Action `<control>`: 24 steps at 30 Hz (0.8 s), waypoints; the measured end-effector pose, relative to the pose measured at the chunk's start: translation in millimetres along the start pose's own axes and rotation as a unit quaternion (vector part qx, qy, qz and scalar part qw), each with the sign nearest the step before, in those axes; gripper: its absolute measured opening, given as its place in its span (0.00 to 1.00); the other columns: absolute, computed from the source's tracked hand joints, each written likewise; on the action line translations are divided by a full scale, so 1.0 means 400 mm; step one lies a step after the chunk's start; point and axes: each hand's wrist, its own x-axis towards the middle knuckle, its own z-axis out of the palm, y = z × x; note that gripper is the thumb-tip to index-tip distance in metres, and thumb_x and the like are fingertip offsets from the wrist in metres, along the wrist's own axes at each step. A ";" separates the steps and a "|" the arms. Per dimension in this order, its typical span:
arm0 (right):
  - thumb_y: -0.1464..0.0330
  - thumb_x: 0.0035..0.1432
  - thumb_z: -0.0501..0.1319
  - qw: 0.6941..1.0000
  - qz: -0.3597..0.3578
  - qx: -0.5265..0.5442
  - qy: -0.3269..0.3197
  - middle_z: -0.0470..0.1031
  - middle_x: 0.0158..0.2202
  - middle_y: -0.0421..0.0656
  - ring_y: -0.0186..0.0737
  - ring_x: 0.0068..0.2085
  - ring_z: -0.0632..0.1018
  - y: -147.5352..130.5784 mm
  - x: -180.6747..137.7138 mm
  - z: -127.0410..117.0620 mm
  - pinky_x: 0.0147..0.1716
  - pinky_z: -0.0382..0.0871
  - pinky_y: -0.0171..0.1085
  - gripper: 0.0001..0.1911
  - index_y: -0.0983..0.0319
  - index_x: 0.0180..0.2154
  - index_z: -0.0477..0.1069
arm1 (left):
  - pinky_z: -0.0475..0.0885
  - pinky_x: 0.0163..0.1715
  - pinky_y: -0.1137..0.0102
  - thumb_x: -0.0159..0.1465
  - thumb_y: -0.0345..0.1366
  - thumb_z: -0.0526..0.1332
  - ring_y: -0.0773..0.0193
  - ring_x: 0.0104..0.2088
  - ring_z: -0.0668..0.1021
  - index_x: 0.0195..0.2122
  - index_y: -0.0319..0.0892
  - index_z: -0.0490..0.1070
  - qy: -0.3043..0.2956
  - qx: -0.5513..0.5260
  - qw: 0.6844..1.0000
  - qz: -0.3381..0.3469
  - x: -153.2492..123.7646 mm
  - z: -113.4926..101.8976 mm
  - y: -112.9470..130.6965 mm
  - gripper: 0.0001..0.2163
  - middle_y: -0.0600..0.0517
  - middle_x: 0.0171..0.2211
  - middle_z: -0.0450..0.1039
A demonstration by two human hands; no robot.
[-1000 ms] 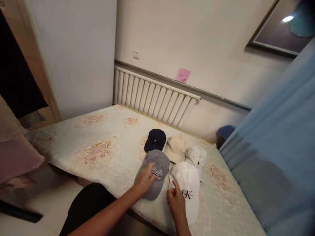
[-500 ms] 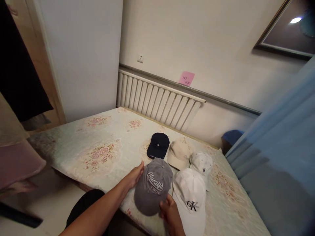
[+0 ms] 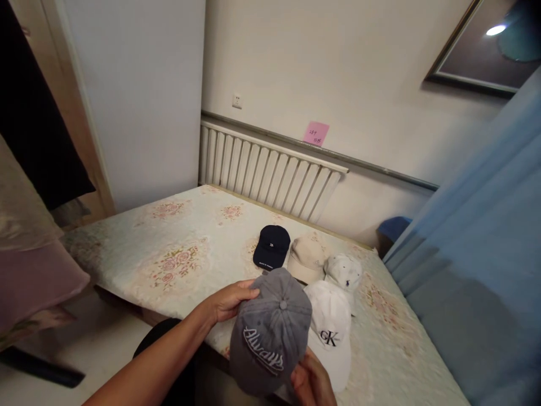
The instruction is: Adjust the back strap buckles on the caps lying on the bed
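A grey cap (image 3: pixel 270 332) with "Always" stitched on it is held up off the bed in both hands. My left hand (image 3: pixel 226 300) grips its left rear edge, fingers curled over the crown. My right hand (image 3: pixel 310 382) is closed on its brim at the lower right. Just right of it a white cap (image 3: pixel 332 332) with a black logo lies on the mattress (image 3: pixel 181 254). Behind these lie a navy cap (image 3: pixel 271 246), a beige cap (image 3: pixel 306 257) and a white dotted cap (image 3: pixel 343 269).
The flowered mattress reaches back to a white radiator (image 3: pixel 266 175) on the wall, with a pink note (image 3: pixel 315 133) above it. A blue curtain (image 3: pixel 477 270) hangs at the right. Pink bedding (image 3: pixel 29 276) sits at the left. My dark-clad knee (image 3: pixel 169 338) is below the bed edge.
The grey cap has been lifted from the mattress and drawn toward me. My left hand shifted from its top to its rear edge; my right hand left the white cap and took the grey brim.
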 end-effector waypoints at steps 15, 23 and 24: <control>0.70 0.45 0.67 0.999 0.018 0.047 -0.014 0.75 0.27 0.40 0.30 0.23 0.71 -0.116 -0.006 0.106 0.23 0.62 0.29 0.13 0.61 0.35 0.70 | 0.68 0.40 0.67 0.52 0.44 0.66 0.61 0.35 0.77 0.39 0.35 0.73 -0.049 -0.007 0.997 -0.066 -0.082 0.070 -0.015 0.19 0.45 0.34 0.75; 0.70 0.44 0.68 0.998 0.014 0.036 -0.058 0.72 0.21 0.38 0.27 0.19 0.68 -0.117 0.003 0.116 0.20 0.57 0.27 0.12 0.61 0.32 0.68 | 0.63 0.24 0.77 0.49 0.33 0.67 0.73 0.21 0.70 0.31 0.38 0.73 0.000 0.046 0.994 -0.100 -0.067 0.089 -0.027 0.09 0.55 0.24 0.72; 0.69 0.45 0.68 0.997 0.017 0.033 -0.064 0.72 0.21 0.37 0.27 0.19 0.67 -0.117 0.003 0.114 0.20 0.56 0.27 0.11 0.61 0.31 0.68 | 0.63 0.24 0.77 0.49 0.34 0.67 0.73 0.21 0.70 0.31 0.38 0.73 -0.001 0.039 0.995 -0.091 -0.071 0.091 -0.021 0.09 0.55 0.24 0.72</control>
